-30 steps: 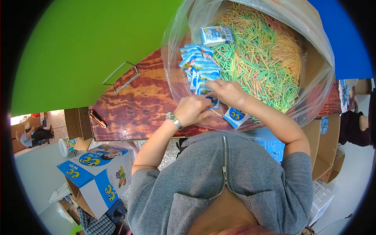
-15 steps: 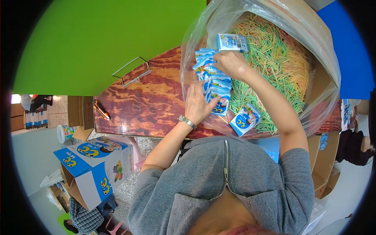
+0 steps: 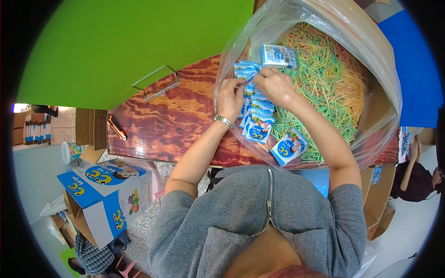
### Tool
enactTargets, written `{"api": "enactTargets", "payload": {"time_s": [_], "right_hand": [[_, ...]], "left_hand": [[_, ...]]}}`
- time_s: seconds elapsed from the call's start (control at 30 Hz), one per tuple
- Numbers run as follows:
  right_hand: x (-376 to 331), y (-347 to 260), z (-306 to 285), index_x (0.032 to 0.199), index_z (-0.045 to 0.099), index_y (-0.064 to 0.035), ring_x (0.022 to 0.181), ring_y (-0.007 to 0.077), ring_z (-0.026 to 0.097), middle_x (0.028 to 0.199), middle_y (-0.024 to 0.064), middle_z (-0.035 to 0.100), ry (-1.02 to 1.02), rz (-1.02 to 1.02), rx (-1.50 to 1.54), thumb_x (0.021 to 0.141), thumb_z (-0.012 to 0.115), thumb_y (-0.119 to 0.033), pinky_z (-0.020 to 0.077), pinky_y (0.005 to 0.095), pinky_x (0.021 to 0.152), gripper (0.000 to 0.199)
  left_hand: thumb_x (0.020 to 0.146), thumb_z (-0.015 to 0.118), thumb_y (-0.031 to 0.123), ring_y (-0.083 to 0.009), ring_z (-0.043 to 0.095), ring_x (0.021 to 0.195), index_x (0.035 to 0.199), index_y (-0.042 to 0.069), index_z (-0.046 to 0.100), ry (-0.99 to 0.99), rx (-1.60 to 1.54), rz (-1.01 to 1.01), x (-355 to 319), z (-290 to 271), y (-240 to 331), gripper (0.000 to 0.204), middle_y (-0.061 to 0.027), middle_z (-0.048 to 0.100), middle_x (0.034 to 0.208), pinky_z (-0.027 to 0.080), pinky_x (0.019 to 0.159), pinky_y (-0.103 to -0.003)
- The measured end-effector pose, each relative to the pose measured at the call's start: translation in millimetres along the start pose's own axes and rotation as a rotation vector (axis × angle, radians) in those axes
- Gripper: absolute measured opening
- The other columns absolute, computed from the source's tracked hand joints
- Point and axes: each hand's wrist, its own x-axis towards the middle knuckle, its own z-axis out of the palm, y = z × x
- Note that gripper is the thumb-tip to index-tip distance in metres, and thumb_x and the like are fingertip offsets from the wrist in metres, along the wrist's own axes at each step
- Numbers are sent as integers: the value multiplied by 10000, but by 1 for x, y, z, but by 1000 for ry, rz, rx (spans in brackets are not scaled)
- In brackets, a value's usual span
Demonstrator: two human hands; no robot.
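Small blue-and-white snack packets lie overlapping in a column along the left side of a large clear plastic bag. The bag holds a heap of thin green, yellow and pink sticks. My left hand, with a watch at the wrist, has its fingers bent together on a packet in the upper part of the column. Opposite it, my right hand pinches at the same packets; its fingertips partly cover them. A thicker packet rests beyond my right hand, and another packet lies on the sticks nearer me.
The red-brown wooden table carries an orange cutter and a wire stand. A green panel rises behind. Below left stands a blue-and-white carton. People sit at lower left and far right.
My left hand has moved up the column from the nearer packets, and its fingers have drawn together. My right hand has shifted slightly toward me, off the thicker packet's edge.
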Motion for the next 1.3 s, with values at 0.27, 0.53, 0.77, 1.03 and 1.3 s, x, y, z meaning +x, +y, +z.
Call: {"api": "enactTargets", "payload": {"time_s": [0.27, 0.53, 0.77, 1.03, 1.3], "right_hand": [[32, 14, -1, 956, 654, -95, 973, 321, 634, 988, 126, 653, 172, 34, 107, 868, 620, -191, 535, 469, 758, 135], [57, 10, -8, 1017, 677, -102, 977, 353, 614, 1004, 128, 654, -180, 161, -98, 880, 626, -224, 518, 459, 800, 191], [16, 11, -20, 1024, 669, -97, 939, 345, 608, 999, 113, 633, -125, -58, 177, 868, 642, -154, 501, 461, 794, 169], [-51, 6, -43, 1349, 477, -76, 944, 305, 631, 1192, 171, 562, 106, -41, 370, 772, 780, -273, 503, 422, 869, 681], [-107, -52, -17, 1545, 70, -226, 994, 466, 615, 1363, 300, 345, -259, 320, 442, 663, 864, -173, 502, 484, 921, 1188]], "left_hand": [[889, 672, 173, -168, 619, 965, 1343, -16, 488, -105, -326, -176, -3, -6, 0, 525, -130, 589, 1198, 522, 787, -281], [780, 758, 398, -386, 362, 1338, 1428, -60, 282, -129, -16, 32, -29, -8, 20, 926, -275, 376, 1417, 287, 1119, -444], [771, 812, 206, -261, 426, 1299, 1441, -44, 319, -180, -783, -104, 1, -8, 3, 868, -200, 457, 1377, 370, 1069, -384], [822, 783, 174, -102, 607, 953, 1150, 14, 613, -622, -690, -199, 5, -27, -4, 403, -42, 662, 1052, 518, 840, -271], [797, 793, 211, -181, 549, 1156, 1316, 55, 497, -730, -579, -130, 4, -36, -9, 618, -97, 579, 1253, 445, 996, -340]]}}
